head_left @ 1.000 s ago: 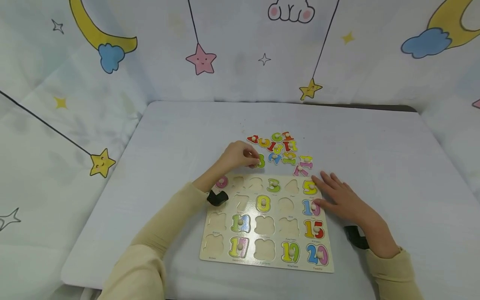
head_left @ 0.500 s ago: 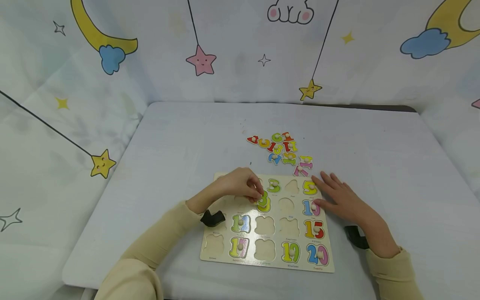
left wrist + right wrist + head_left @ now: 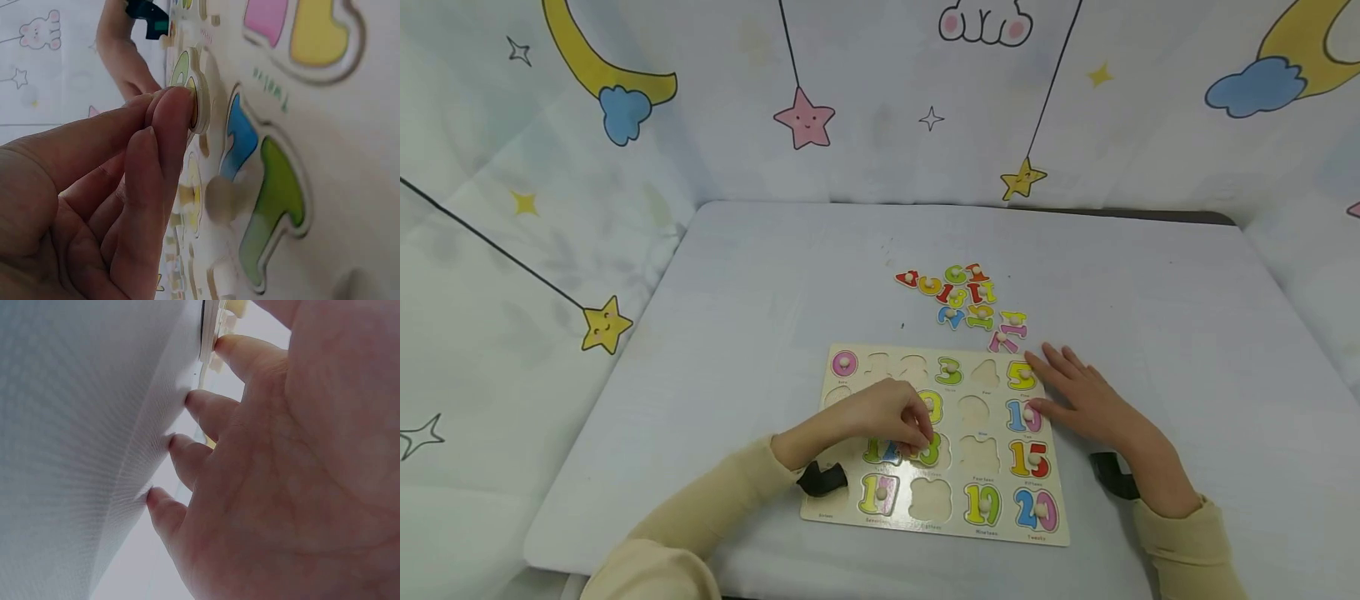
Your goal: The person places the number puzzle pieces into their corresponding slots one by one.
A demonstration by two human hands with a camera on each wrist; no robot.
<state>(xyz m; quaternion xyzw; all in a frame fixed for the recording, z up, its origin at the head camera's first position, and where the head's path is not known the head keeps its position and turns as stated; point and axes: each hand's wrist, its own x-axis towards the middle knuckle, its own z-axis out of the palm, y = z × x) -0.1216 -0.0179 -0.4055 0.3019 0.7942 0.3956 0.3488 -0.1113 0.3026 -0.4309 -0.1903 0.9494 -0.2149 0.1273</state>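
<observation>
My left hand [image 3: 891, 417] pinches a number puzzle piece [image 3: 931, 451] between thumb and fingertips, close over a cut-out in the third row of the wooden number board [image 3: 955, 537]. Its green digit shows in the head view; the fingers cover the rest. In the left wrist view the held piece [image 3: 199, 94] stands on edge, tilted against the board's face. A blue-and-green number [image 3: 281, 187] with a knob sits in the board beside it. My right hand [image 3: 1078, 398] is spread at the board's right edge, fingertips on the board's corner and the white cloth [image 3: 81, 425].
Several loose number pieces lie in a cluster behind the board, among them a red 4 [image 3: 907, 278], a blue piece [image 3: 951, 317] and a pink 7-like piece [image 3: 1002, 342]. Other numbers, such as the 20 [image 3: 1036, 509], sit in the board. A printed curtain [image 3: 880, 158] hangs behind the table.
My left hand has carried the green-digit piece from behind the board toward me, across the upper rows to the third row. The right hand has stayed at the board's edge.
</observation>
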